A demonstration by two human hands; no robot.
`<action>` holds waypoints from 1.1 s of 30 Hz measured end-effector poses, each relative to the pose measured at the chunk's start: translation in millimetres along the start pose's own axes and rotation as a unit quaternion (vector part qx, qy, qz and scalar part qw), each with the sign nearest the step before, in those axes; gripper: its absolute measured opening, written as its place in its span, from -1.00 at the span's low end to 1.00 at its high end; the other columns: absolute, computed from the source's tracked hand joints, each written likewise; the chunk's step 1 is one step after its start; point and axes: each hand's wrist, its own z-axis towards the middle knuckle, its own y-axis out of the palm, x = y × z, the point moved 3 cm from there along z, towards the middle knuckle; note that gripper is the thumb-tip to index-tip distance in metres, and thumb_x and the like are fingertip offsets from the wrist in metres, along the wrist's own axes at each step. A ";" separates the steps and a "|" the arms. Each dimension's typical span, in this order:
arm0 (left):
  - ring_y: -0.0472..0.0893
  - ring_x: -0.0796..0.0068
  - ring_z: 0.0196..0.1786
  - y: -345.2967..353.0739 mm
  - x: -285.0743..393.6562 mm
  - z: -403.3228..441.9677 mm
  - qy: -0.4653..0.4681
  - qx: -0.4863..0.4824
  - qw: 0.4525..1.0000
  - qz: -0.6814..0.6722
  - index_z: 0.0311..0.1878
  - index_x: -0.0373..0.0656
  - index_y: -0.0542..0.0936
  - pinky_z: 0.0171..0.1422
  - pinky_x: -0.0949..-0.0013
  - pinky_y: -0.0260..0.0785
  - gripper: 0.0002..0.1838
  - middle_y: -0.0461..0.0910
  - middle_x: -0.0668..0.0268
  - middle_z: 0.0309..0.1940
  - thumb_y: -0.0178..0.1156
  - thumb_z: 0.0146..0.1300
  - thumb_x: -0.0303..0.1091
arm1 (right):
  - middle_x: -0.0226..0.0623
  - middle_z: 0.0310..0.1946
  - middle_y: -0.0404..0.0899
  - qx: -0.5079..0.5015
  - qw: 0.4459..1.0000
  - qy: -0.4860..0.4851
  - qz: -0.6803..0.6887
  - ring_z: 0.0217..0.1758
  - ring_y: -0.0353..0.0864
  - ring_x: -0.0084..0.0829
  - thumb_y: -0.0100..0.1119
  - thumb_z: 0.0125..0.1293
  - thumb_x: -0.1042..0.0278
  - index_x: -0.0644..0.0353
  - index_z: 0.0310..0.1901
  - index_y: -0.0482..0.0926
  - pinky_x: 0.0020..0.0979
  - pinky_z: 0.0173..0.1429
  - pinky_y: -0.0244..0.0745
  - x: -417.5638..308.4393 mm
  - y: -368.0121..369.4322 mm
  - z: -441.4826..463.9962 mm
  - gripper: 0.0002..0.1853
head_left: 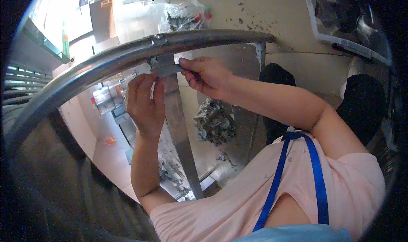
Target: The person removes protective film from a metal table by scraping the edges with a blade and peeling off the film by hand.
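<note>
Near the upper middle, a small grey flat piece (pixel 166 70) is held between both hands, just below a curved metal tube (pixel 123 52). My left hand (pixel 146 99) pinches its left end with the fingertips. My right hand (pixel 206 76) grips the right end between thumb and curled fingers. Under the piece, a long flat metal bar (pixel 180 127) runs down toward my body. A metal clamp or joint (pixel 157 39) sits on the tube just above. What the grey piece is made of cannot be made out.
A clump of grey scraps (pixel 214 122) lies right of the bar. A clear plastic bag (pixel 185 16) is beyond the tube. A clear bin (pixel 340 40) stands at the upper right, near dark-clothed legs (pixel 361 101). Small debris (pixel 255 25) is scattered on the floor.
</note>
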 end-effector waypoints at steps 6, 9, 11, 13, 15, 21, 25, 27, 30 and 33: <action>0.45 0.38 -0.45 2.2 2.3 3.6 -0.025 0.020 0.999 -0.035 -0.47 -0.27 0.48 -0.39 0.45 0.30 -0.86 0.43 0.21 -0.49 0.13 -0.20 -0.61 | -0.48 -0.70 0.32 0.011 1.000 -0.007 0.028 -0.69 0.27 -0.71 0.01 0.06 0.34 0.18 -0.53 0.35 -0.73 -0.65 0.23 5.4 -1.9 6.3 -0.87; 0.45 0.41 -0.47 4.8 2.4 3.6 0.011 0.042 0.999 -0.028 -0.48 -0.26 0.48 -0.42 0.47 0.29 -0.88 0.42 0.22 -0.50 0.13 -0.20 -0.60 | -0.48 -0.69 0.32 0.033 0.999 -0.020 0.026 -0.70 0.27 -0.71 0.01 0.05 0.34 0.18 -0.52 0.35 -0.73 -0.65 0.23 6.8 -3.9 8.1 -0.87; 0.45 0.42 -0.48 6.5 2.2 4.5 -0.022 0.047 0.998 -0.029 -0.48 -0.25 0.50 -0.43 0.48 0.29 -0.88 0.42 0.22 -0.51 0.14 -0.20 -0.60 | -0.48 -0.68 0.32 0.039 0.999 -0.020 0.022 -0.70 0.26 -0.71 0.01 0.05 0.34 0.19 -0.51 0.35 -0.73 -0.66 0.22 6.1 -4.8 7.8 -0.87; 0.44 0.41 -0.46 7.6 3.2 5.6 -0.046 0.045 0.998 -0.025 -0.50 -0.25 0.50 -0.41 0.47 0.29 -0.89 0.42 0.22 -0.52 0.15 -0.21 -0.58 | -0.48 -0.68 0.32 0.035 0.999 -0.025 0.010 -0.71 0.25 -0.71 0.02 0.05 0.35 0.19 -0.52 0.35 -0.73 -0.67 0.21 4.8 -4.6 7.9 -0.87; 0.44 0.38 -0.41 7.2 4.7 6.2 -0.061 0.040 0.997 -0.014 -0.51 -0.25 0.50 -0.35 0.44 0.30 -0.89 0.42 0.22 -0.52 0.16 -0.21 -0.56 | -0.48 -0.68 0.31 0.032 0.999 -0.028 -0.007 -0.71 0.24 -0.71 0.02 0.05 0.35 0.20 -0.52 0.35 -0.73 -0.68 0.19 3.3 -4.2 8.1 -0.87; 0.43 0.39 -0.42 7.6 6.7 9.9 -0.073 0.037 0.997 -0.008 -0.52 -0.23 0.52 -0.35 0.44 0.29 -0.91 0.42 0.22 -0.54 0.14 -0.21 -0.55 | -0.48 -0.69 0.30 0.047 0.998 -0.039 -0.005 -0.71 0.24 -0.71 0.03 0.04 0.35 0.20 -0.53 0.35 -0.73 -0.68 0.18 -0.6 -0.9 6.3 -0.86; 0.40 0.47 -0.55 8.1 3.7 10.9 -0.027 0.044 0.999 0.004 -0.51 -0.22 0.52 -0.51 0.51 0.26 -0.87 0.38 0.26 -0.56 0.18 -0.24 -0.58 | -0.48 -0.69 0.29 0.067 0.997 -0.038 -0.005 -0.71 0.24 -0.70 0.04 0.03 0.35 0.21 -0.53 0.34 -0.72 -0.68 0.18 -3.2 2.1 5.5 -0.85; 0.40 0.48 -0.56 8.7 3.7 11.7 -0.030 0.045 0.999 -0.001 -0.51 -0.21 0.52 -0.51 0.52 0.25 -0.86 0.38 0.26 -0.56 0.18 -0.25 -0.59 | -0.47 -0.70 0.29 0.083 0.996 -0.034 -0.001 -0.71 0.24 -0.70 0.05 0.03 0.34 0.20 -0.53 0.34 -0.72 -0.68 0.18 -2.9 4.1 2.7 -0.85; 0.40 0.49 -0.56 9.2 3.4 12.5 -0.034 0.042 0.999 0.000 -0.52 -0.20 0.52 -0.52 0.52 0.25 -0.86 0.38 0.27 -0.56 0.18 -0.26 -0.60 | -0.47 -0.70 0.29 0.105 0.994 -0.030 0.004 -0.71 0.24 -0.69 0.06 0.02 0.34 0.20 -0.52 0.34 -0.71 -0.68 0.18 -4.1 6.7 1.9 -0.85; 0.40 0.50 -0.56 10.2 2.9 13.6 -0.041 0.043 0.998 0.003 -0.51 -0.20 0.52 -0.53 0.53 0.24 -0.85 0.37 0.27 -0.57 0.19 -0.27 -0.60 | -0.48 -0.70 0.29 0.094 0.995 -0.035 0.004 -0.70 0.24 -0.69 0.06 0.02 0.33 0.20 -0.53 0.34 -0.71 -0.68 0.18 -4.0 4.1 4.5 -0.85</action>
